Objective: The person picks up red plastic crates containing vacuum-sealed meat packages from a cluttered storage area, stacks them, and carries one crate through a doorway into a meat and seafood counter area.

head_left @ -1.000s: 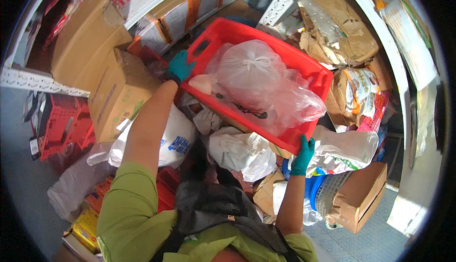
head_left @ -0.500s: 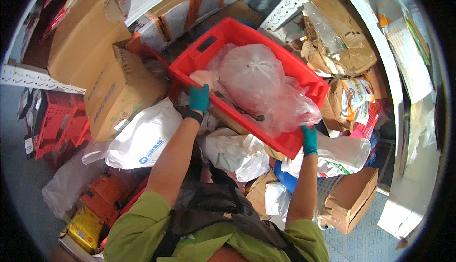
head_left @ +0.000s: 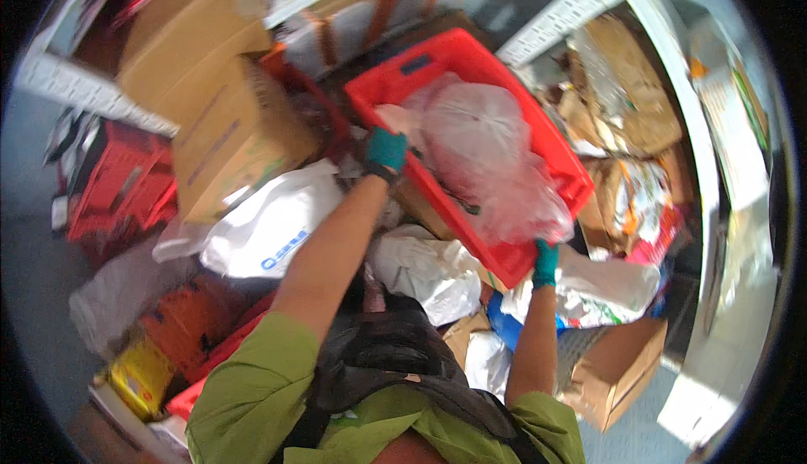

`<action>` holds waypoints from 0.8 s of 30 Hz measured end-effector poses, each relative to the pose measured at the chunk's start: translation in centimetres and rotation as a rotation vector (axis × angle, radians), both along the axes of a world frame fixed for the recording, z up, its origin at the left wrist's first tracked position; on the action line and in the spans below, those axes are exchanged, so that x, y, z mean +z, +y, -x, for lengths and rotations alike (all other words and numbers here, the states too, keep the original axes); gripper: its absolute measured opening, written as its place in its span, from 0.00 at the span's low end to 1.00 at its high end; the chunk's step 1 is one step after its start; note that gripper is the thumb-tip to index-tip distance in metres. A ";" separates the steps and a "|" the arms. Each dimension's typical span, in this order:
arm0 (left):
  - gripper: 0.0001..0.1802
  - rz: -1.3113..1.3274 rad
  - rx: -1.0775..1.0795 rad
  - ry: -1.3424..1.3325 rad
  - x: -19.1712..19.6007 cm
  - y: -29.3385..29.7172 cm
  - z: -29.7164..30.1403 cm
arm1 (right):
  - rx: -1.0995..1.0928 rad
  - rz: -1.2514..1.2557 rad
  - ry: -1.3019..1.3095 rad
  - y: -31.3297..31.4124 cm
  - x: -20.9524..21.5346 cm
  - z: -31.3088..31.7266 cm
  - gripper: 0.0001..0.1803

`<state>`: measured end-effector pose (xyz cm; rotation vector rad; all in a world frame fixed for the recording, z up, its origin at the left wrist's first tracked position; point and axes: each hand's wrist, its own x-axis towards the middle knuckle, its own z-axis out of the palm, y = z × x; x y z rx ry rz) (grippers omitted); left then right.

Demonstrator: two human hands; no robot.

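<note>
head view: only view, fisheye, looking down at a cluttered storage corner.
crate count: 1 red plastic crate point(head_left: 538, 140) in hand, tilted, near corner low toward the person; another red crate point(head_left: 113, 182) sits at far left on the floor.
crate contents: 1 clear plastic bag point(head_left: 483, 140) bulging over the rim, pale items under it, exact count not readable.
crate location: held up in front of the metal shelf rack point(head_left: 588, 2), above the pile of bags and boxes, centre-right of frame.
hands count: 2, both in teal gloves.
left hand point(head_left: 386, 151): arm raised, elbow slightly bent, forearm bare; fingers curled over the crate's left long rim, gripping it.
right hand point(head_left: 545, 264): arm extended forward and up, forearm bare; fingers closed around the crate's lowest corner edge, holding it from below.
cardboard boxes: 2 large ones stacked at left point(head_left: 223, 140), 1 open box at lower right point(head_left: 618, 371), more flattened cardboard on the right shelf, not countable.
white bags: 1 white plastic bag with blue print point(head_left: 269, 229) left of the left forearm, 1 crumpled white bag point(head_left: 429, 266) between the arms, just below the crate.
clothing: green short sleeves point(head_left: 252, 397), dark strap across the chest.
</note>
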<state>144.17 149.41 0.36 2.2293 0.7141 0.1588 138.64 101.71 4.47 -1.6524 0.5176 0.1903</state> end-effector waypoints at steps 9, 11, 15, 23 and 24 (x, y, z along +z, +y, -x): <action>0.18 0.466 0.009 -0.139 9.9 -6.7 3.8 | -0.247 -0.204 0.025 -3.5 -9.3 3.9 0.27; 0.19 0.456 0.035 -0.238 11.4 -8.1 3.5 | -0.126 -0.148 -0.072 -3.7 -9.9 4.7 0.26; 0.16 0.608 0.062 -0.135 11.5 -11.4 3.7 | -0.122 -0.148 -0.159 -5.3 -9.3 4.7 0.24; 0.14 0.699 -0.049 0.113 10.4 -18.4 3.9 | -0.038 0.413 0.212 -14.9 -16.1 5.2 0.27; 0.15 0.719 -0.047 0.171 10.3 -19.4 3.5 | -0.069 0.397 0.140 -15.7 -17.5 5.7 0.25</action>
